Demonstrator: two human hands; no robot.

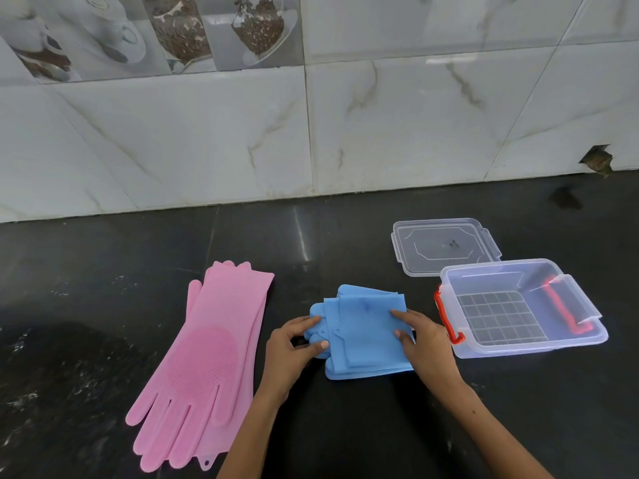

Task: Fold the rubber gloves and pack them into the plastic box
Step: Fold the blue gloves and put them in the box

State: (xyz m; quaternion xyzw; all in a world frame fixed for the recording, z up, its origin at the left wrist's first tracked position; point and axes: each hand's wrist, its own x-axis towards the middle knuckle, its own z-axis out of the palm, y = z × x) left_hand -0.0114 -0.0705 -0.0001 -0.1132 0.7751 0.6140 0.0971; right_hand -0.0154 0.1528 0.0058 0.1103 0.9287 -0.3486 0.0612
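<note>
A folded stack of blue rubber gloves [363, 326] lies on the black counter at centre. My left hand [294, 344] grips its left edge, where the blue fingertips bunch up. My right hand [422, 344] presses on and holds the stack's right side. A pair of pink rubber gloves [207, 357] lies flat and unfolded to the left, fingers pointing toward me. The clear plastic box [584, 309] with orange latches stands open and empty at the right, close to my right hand.
The box's clear lid [444, 245] lies flat behind the box. The black counter [345, 236] runs back to a marble-tiled wall [311, 133]. A chipped hole [598, 159] shows in the wall at far right.
</note>
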